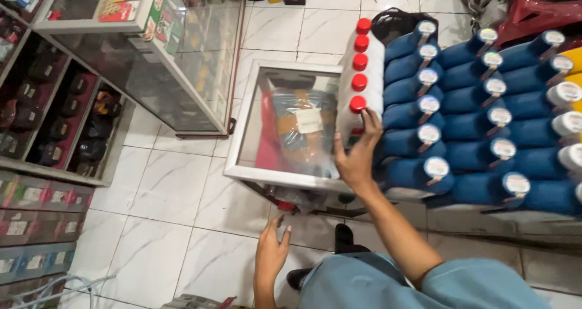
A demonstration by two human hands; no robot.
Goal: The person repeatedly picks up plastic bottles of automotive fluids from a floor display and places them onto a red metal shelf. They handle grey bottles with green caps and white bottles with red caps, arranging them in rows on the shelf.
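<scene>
The right hand lies flat, fingers spread, against the nearest white bottle in the red-capped row beside the blue bottles, as if steadying it, while the left hand hovers empty, fingers loosely together, above the floor.

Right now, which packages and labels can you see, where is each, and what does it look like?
White bottles: row with red caps, right hand on the nearest.
Blue bottles: rows lying at right, round pale cap labels.
Bag: clear plastic, under the glass case top, with a white rectangular label.
Boxes: small, shelved at far left, pale labels.
Left hand: open, holds nothing, above the floor.
</scene>
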